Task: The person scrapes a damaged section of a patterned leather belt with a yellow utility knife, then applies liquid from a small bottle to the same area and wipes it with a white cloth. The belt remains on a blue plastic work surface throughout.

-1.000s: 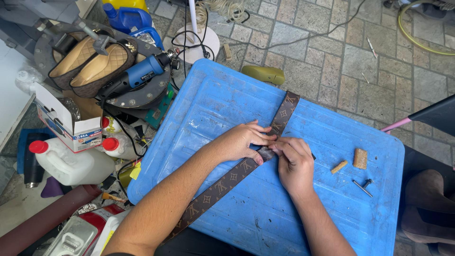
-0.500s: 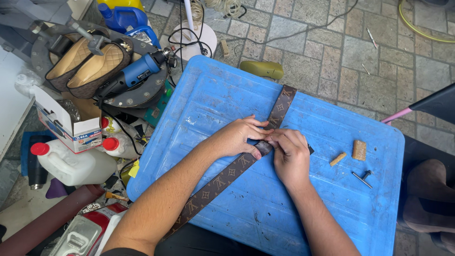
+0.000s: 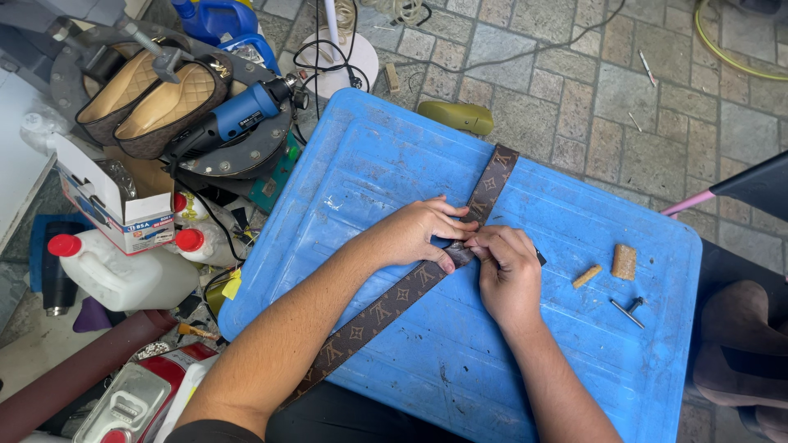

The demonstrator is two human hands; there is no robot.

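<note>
A long brown patterned belt (image 3: pixel 386 305) lies diagonally across a blue plastic lid (image 3: pixel 369 156) used as a work surface. My left hand (image 3: pixel 419 230) presses on the belt near its middle, fingers curled over it. My right hand (image 3: pixel 507 275) pinches the same spot from the other side, touching the left fingertips. What sits between the fingers is hidden. The belt's far end (image 3: pixel 497 175) reaches the lid's back edge.
Two small tan pieces (image 3: pixel 624 261) and a metal screw (image 3: pixel 628 309) lie on the lid's right side. On the floor at left are a blue power tool (image 3: pixel 238 115), a pair of tan shoes (image 3: pixel 148 94), a white jug with red cap (image 3: pixel 115 271) and a cardboard box (image 3: pixel 107 197).
Both hands stay together on the belt's middle; the fingers shift slightly. The camera view has drifted a little, nothing else has moved.
</note>
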